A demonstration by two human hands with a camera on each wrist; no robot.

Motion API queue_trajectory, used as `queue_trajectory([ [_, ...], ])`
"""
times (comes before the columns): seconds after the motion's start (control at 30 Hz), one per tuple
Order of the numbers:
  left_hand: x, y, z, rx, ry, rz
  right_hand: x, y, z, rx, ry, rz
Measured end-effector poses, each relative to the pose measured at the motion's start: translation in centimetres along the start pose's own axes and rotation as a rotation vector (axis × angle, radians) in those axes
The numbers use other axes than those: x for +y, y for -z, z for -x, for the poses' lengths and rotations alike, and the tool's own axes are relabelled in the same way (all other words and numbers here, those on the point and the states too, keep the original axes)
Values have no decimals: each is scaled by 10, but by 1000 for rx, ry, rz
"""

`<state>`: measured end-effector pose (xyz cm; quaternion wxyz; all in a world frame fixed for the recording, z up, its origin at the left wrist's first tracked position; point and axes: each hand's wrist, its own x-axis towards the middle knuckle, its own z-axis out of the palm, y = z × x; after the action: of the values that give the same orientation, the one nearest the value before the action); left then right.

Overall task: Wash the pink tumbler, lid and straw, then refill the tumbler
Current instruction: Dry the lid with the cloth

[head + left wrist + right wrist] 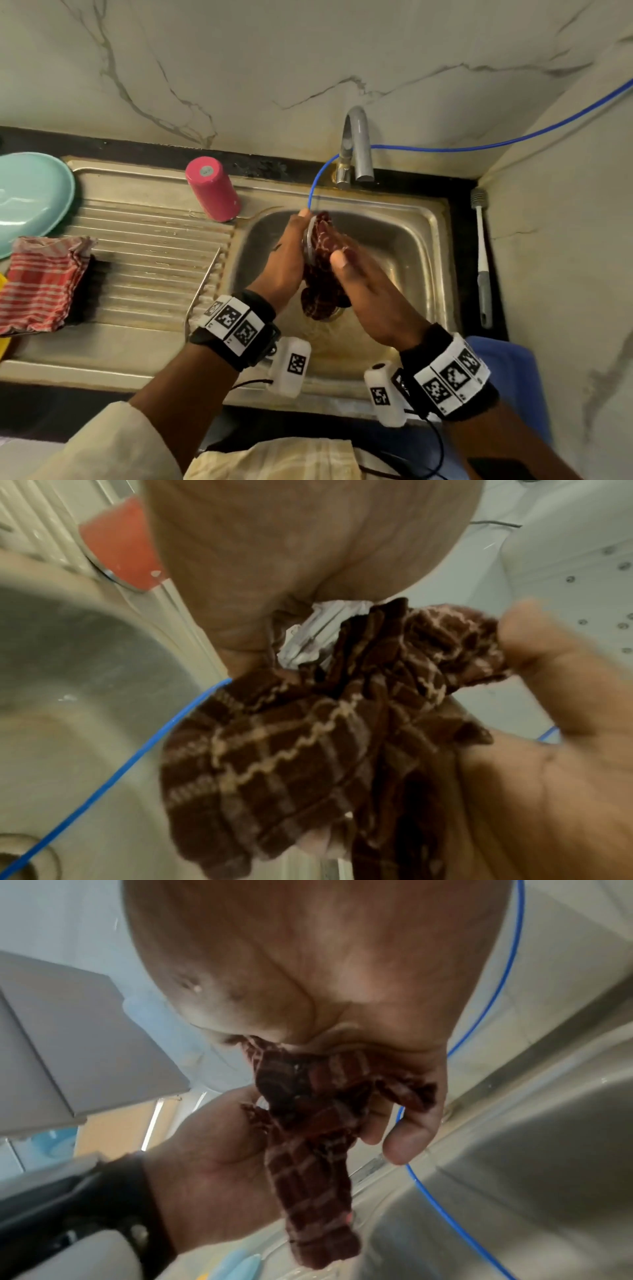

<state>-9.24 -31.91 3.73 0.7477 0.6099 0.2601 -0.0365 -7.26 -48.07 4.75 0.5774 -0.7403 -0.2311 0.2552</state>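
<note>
The pink tumbler (213, 192) stands upside down on the drainboard, left of the basin; it shows again as the tumbler (120, 547) in the left wrist view. Over the sink (421, 240) my left hand (301, 233) grips the clear lid (310, 240) on edge. My right hand (337, 260) holds a dark red checked cloth (322, 270) against the lid, thumb on top. Most of the lid (318, 634) is hidden by the cloth (308, 750). A thin straw-like rod (203, 284) lies on the drainboard's right edge.
The faucet (356, 144) rises behind the basin, with a blue tube (318, 178) ending above my hands. A teal plate (30, 198) and a red striped cloth (41, 284) lie at the left. A long-handled brush (483, 260) lies right of the sink.
</note>
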Motion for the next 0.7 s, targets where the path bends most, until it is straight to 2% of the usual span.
queue_trajectory([
  [0.07, 7, -9, 2, 48, -66, -50, -4, 6, 0, 50, -115, -127],
  [0.13, 2, -15, -2, 62, -161, -127, -6, 12, 0, 95, -151, -86],
  [0.2, -6, -21, -1, 91, -257, -230, -5, 17, -3, 130, -112, -20],
  [0.3, -11, -26, -3, 140, -332, -278, 5, 24, -8, 151, 48, 90],
  [0.4, -7, -27, -10, 37, -242, -298, 30, 35, -8, 92, 260, 227],
  [0.57, 9, -33, -2, -135, 58, -594, 66, 51, 6, -37, 529, 669],
  [0.63, 8, -38, -5, -145, 93, -682, 75, 54, 9, -39, 554, 813],
  [0.7, 6, -40, -14, -146, 96, -735, 79, 51, 6, 4, 467, 956],
])
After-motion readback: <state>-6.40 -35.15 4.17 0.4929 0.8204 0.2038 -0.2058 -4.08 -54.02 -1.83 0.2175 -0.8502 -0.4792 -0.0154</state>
